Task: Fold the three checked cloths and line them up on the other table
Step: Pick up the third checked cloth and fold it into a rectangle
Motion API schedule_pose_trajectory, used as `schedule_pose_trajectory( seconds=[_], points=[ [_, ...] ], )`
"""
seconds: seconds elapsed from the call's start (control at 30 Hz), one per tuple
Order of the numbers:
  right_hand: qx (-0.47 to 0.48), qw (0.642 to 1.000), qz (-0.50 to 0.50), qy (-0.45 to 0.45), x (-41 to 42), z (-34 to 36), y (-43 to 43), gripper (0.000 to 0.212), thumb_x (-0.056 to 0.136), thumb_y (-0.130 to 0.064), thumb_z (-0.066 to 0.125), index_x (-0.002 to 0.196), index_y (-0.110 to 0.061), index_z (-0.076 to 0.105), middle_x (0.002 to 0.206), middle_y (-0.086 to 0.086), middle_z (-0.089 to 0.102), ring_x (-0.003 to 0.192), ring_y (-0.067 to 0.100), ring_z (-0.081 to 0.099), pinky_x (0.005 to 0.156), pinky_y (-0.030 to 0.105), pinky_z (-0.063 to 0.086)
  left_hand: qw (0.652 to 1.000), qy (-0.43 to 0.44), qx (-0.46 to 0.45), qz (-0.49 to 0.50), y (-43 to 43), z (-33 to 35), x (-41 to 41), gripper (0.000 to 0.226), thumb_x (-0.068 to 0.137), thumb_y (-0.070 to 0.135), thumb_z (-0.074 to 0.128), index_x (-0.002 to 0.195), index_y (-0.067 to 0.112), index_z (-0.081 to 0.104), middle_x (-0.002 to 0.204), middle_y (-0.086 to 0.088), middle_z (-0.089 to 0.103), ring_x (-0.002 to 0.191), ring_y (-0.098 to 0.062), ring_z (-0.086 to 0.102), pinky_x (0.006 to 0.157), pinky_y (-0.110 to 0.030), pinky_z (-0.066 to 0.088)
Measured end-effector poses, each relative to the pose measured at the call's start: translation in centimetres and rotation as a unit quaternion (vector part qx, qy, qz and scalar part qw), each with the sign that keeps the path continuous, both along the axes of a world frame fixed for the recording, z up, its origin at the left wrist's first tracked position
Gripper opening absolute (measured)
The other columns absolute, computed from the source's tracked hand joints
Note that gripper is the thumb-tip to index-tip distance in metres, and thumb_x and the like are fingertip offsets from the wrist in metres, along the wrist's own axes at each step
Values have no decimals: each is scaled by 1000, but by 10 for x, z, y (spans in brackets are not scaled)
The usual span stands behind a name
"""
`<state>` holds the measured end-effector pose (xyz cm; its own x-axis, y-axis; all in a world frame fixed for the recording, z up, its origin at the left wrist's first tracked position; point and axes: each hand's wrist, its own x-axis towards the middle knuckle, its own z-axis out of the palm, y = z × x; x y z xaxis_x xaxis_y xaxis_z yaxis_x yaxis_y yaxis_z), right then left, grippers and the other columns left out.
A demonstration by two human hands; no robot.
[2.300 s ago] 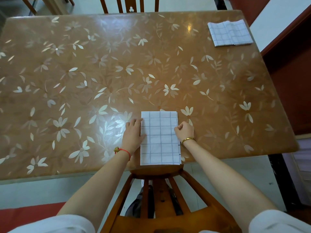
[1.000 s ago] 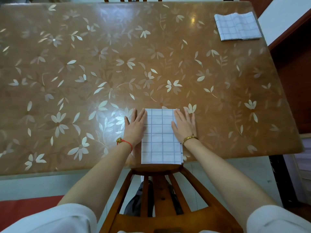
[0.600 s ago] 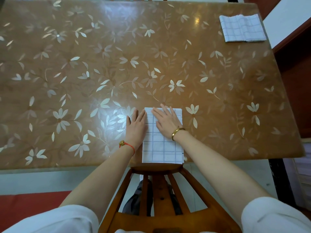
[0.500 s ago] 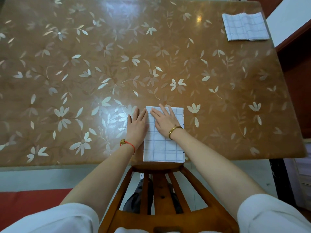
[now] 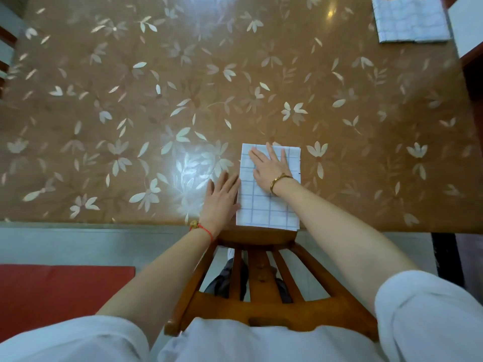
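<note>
Smooths the folded checked cloth [image 5: 264, 205] at the near edge of the tabletop [image 5: 156, 87] with the right hand [image 5: 269, 168], now slid from beside it onto its top, fingers [image 5: 270, 152] straight, gripping nothing; rests the left hand [image 5: 222, 197] flat alongside, probably finishing this fold before carrying.

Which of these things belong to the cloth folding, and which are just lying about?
Part of the job:
- near checked cloth, pressed by the flat right hand
- left hand, flat beside it
- second folded cloth, at the far right corner
- flowered table they lie on

Just there:
- wooden chair back
- red surface, lower left
</note>
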<state>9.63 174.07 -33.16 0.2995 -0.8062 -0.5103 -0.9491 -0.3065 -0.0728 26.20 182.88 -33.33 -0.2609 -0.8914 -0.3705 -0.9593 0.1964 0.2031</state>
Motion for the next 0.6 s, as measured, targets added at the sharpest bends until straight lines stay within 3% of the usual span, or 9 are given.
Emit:
schedule_pose_trajectory(
  seconds=[0.2,0.37,0.6],
  points=[
    [12,1000,-2,10,4,2,3,58,102,-30,18,155,-24,-5,161,-14,-8,148,27,-13,117,58,-2,999,-23,6,-26,35,1,4,75,92,37,61,154,19,22,165,-1,9,152,-26,-2,120,-52,3],
    [19,1000,-6,20,5,5,2,58,102,-32,18,155,-24,-4,162,-12,-8,148,27,-13,117,58,-3,999,-7,-4,-44,55,4,7,66,91,42,62,148,21,37,162,-1,20,152,-26,5,121,-51,8],
    [-24,997,-46,-54,-6,7,24,59,102,-32,25,155,-23,1,162,-9,-7,149,24,-7,120,52,1,999,35,11,-13,69,9,10,57,93,37,60,145,21,40,157,-4,28,148,-27,14,120,-43,18]
  ],
)
